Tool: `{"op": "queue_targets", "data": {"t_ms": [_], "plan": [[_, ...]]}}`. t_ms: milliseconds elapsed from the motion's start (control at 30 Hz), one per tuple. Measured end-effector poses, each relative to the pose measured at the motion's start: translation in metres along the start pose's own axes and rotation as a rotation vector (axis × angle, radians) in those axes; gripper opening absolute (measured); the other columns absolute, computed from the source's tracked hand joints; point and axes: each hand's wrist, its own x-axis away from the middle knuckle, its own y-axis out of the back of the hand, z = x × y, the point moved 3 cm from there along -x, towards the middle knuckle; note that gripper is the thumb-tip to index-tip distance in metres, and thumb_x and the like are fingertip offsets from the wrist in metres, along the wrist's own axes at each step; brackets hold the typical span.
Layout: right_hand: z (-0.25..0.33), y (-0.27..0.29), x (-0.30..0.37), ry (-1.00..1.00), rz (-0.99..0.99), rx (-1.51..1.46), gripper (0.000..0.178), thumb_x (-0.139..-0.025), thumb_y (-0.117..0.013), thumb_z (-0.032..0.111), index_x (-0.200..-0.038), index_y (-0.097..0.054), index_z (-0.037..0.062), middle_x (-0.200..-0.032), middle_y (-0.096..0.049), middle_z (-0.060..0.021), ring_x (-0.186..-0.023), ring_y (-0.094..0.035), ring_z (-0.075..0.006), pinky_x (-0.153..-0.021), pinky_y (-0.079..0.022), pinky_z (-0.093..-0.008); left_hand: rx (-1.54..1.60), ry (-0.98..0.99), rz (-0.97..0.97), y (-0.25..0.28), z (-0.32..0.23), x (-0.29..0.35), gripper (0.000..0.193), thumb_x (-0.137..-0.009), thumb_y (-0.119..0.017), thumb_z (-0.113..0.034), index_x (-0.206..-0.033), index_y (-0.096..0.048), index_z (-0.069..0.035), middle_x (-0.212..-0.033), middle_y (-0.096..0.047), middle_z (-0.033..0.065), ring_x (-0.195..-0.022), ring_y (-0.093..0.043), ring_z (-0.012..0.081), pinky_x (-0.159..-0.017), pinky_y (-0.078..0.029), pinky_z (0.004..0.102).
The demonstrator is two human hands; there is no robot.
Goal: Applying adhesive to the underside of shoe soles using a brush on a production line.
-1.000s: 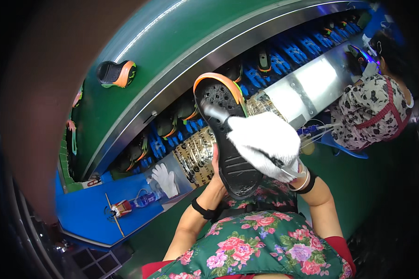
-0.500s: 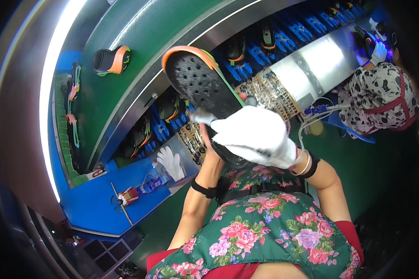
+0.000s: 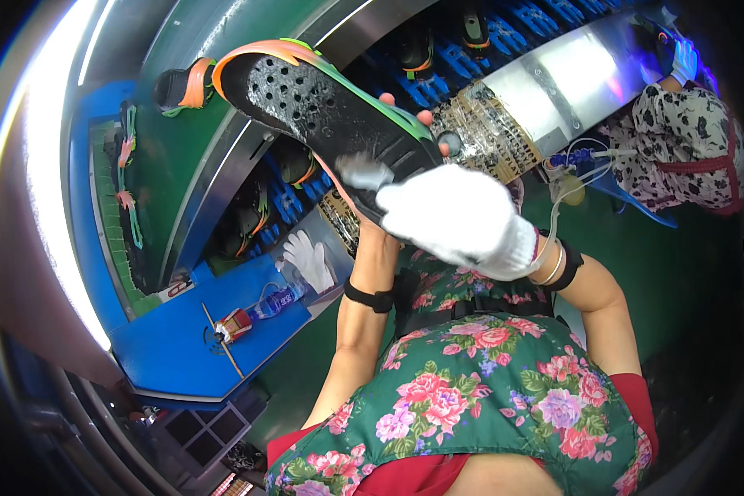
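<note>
Clasping a black sole in front of the chest, the person supports it from beneath with the bare left hand. The left grip is wrapped about the sole's sides, its fingertips showing past the right edge; the palm is hidden underneath. The sole lies slantwise, its holed end pointing up and to the left, with orange and green along its rim and whitish wet-looking patches among the holes.

The right hand, in a white glove, bends over the near end of the sole. Its grip is pinching a brush, whose blurred bristles lie over the middle of the sole; just how the fingers close on the handle cannot be told.

To the left, a blue surface carries a stick beside a red roll-like item and a bottle. A spare glove lies near the bottle. Farther off, an orange-trimmed shoe rests on a green belt, and taped cardboard covers part of a metal ledge. At right, a co-worker sits in a patterned top, one gloved hand lit blue.
</note>
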Motion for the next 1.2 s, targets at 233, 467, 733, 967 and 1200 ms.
{"op": "queue_targets", "data": {"t_ms": [233,467,733,967,1200], "plan": [[0.005,0.003,0.008,0.243,-0.033,0.322,0.031,-0.086,-0.078,0.009,-0.117,-0.076,0.0094,-0.11,-0.077,-0.0085,-0.094,-0.074,-0.0257,-0.081,-0.06,-0.0364,-0.02,-0.021,0.118,0.014,-0.009,-0.003,0.096,-0.09,-0.055,-0.079,-0.16,-0.034,-0.016,-0.154,-0.044,0.0288,-0.132,-0.05,0.055,-0.105,-0.048,0.069],[-0.004,0.007,0.019,0.076,-0.049,0.134,0.028,-0.084,-0.08,0.014,-0.111,-0.078,0.0117,-0.106,-0.078,-0.0064,-0.091,-0.074,-0.0248,-0.079,-0.06,-0.037,-0.113,-0.216,0.009,0.009,-0.015,0.003,0.105,-0.086,-0.051,-0.086,-0.161,-0.036,-0.015,-0.165,-0.031,0.02,-0.143,-0.04,0.048,-0.109,-0.042,0.0696],[-0.023,0.006,0.029,-0.025,0.065,-0.126,0.016,-0.082,-0.082,0.011,-0.098,-0.08,0.0107,-0.099,-0.078,-0.0052,-0.091,-0.074,-0.0236,-0.08,-0.059,-0.034,-0.121,-0.083,-0.007,0.017,-0.019,0.012,0.119,-0.079,-0.059,-0.089,-0.163,-0.031,-0.01,-0.169,-0.017,0.0266,-0.142,-0.039,0.0529,-0.112,-0.047,0.0597],[-0.012,-0.004,0.037,0.086,0.239,-0.022,0.024,-0.084,-0.08,0.014,-0.107,-0.08,0.0163,-0.103,-0.077,-0.0051,-0.087,-0.072,-0.0251,-0.077,-0.058,-0.0347,-0.235,0.081,0.008,0.015,-0.027,0.025,0.12,-0.076,-0.061,-0.09,-0.151,-0.042,0.001,-0.147,-0.048,0.024,-0.123,-0.05,0.042,-0.106,-0.049,0.0544],[-0.007,-0.004,0.032,0.235,0.301,0.304,0.028,-0.085,-0.075,0.008,-0.113,-0.079,0.0106,-0.115,-0.078,-0.0085,-0.1,-0.074,-0.0277,-0.084,-0.059,-0.0371,-0.175,0.199,-0.111,0.007,-0.039,0.039,0.114,-0.088,-0.049,-0.082,-0.159,-0.029,0.005,-0.151,-0.04,0.0387,-0.128,-0.056,0.0535,-0.109,-0.05,0.0568]]}}
